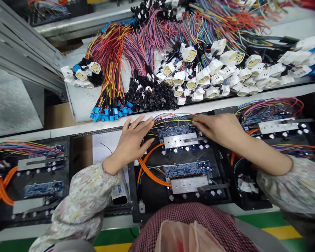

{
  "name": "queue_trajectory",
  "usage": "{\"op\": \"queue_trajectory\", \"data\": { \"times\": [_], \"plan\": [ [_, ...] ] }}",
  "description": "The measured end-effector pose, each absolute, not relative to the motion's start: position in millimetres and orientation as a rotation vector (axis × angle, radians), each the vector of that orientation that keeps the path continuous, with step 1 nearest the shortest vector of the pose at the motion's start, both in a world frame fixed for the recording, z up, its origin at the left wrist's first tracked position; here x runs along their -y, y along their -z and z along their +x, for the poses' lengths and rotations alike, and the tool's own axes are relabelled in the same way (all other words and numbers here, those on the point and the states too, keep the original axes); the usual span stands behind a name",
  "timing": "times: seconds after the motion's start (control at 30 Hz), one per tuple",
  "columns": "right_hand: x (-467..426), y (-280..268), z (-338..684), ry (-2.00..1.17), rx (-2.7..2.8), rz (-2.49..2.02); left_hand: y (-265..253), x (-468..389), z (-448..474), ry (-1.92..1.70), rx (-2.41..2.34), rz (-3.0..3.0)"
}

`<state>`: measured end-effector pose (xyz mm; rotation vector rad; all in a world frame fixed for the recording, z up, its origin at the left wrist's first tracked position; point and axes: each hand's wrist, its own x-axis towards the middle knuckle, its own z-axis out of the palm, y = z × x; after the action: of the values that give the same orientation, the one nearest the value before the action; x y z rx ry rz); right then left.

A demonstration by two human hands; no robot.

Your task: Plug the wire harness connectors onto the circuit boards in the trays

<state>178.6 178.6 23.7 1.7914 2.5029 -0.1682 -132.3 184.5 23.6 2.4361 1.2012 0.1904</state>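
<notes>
The fingers of our R hand (217, 127) were pinched tight on the R end of some thin coloured wires (173, 115), while our L hand (132, 140) had its fingers spread, thumb well apart, at the L end; couldn't tell if they touched. The wires arched along the upper circuit board's (173, 132) far edge in our black tray (157, 197), w/ orange cables (149, 174) to the L & white connectors (203, 77) heaped beyond.

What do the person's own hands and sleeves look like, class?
Both the left hand and the right hand are bare, without gloves. A thin ring circles one finger of the left. The left sleeve and right sleeve are loose and pale, with a muted floral print and gathered cuffs.
</notes>
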Motion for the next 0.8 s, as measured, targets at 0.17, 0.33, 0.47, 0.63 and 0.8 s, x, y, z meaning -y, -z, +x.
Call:
{"op": "queue_trajectory", "data": {
  "times": [0.17, 0.33, 0.47, 0.63, 0.8],
  "plan": [
    [-178, -51, 176, 0.062, -2.657, 1.708, -10, -172, -126, -0.335, -1.298, 2.561],
    [-238, -98, 137, -0.233, -2.753, 1.81, -8, -167, -127, -0.423, -1.335, 2.566],
    [-321, -91, 82, -0.265, -2.887, 1.535, -11, -163, -130, -0.53, -1.251, 2.562],
    [-372, -77, 63, -0.16, -2.91, 1.449, -10, -160, -133, -0.569, -1.249, 2.611],
    [-328, -126, 105, -0.351, -3.132, 1.622, -17, -162, -130, -0.843, -1.24, 2.375]
  ]
}}
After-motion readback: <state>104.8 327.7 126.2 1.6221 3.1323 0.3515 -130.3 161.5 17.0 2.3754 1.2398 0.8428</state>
